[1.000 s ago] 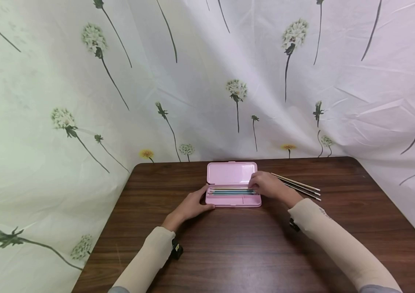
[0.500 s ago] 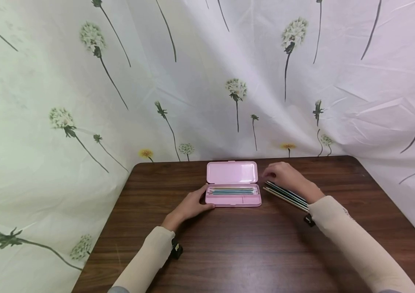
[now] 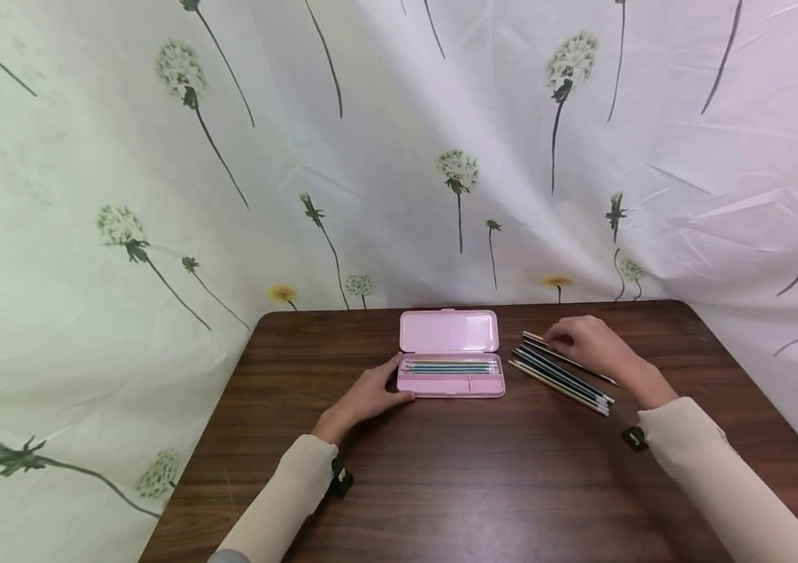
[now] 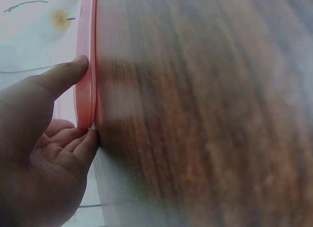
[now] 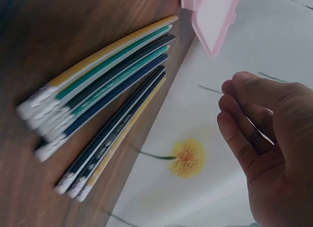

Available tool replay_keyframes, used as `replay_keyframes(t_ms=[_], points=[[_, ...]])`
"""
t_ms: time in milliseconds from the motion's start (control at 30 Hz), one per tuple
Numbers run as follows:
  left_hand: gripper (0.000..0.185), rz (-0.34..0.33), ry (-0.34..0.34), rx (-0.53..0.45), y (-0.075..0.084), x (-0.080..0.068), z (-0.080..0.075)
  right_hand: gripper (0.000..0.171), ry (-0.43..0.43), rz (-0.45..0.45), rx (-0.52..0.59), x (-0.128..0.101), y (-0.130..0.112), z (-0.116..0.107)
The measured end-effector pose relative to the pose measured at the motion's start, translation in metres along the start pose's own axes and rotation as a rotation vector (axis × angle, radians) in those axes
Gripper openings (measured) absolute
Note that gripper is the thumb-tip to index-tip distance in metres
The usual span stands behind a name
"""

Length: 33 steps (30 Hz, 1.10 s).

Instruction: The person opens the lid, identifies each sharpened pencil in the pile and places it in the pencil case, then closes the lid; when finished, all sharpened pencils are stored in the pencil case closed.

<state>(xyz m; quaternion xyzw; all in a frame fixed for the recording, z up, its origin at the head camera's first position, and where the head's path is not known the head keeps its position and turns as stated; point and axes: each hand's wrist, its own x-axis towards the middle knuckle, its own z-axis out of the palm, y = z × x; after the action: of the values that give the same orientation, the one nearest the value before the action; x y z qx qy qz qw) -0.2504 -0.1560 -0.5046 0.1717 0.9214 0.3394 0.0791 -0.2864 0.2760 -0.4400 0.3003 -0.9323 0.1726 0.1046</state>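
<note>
The left hand [image 3: 364,393] grips the pink plastic pencil case [image 3: 434,386] at its left end, best held steady; the right hand [image 3: 591,342], loosely bent, holding nothing, should pinch mid-shaft among the slim multicoloured pencils [image 5: 117,69] right of the case: one case, at least eight loose pencils, the inside pencils [image 3: 451,367] too small to count
</note>
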Motion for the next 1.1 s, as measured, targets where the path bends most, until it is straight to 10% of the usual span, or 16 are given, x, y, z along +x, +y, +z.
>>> replay_keyframes(t_ms=[1100], points=[[0.089,0.002,0.003,-0.009,-0.003,0.000,0.001,0.015,-0.053,0.124,0.030,-0.083,0.029,0.031]])
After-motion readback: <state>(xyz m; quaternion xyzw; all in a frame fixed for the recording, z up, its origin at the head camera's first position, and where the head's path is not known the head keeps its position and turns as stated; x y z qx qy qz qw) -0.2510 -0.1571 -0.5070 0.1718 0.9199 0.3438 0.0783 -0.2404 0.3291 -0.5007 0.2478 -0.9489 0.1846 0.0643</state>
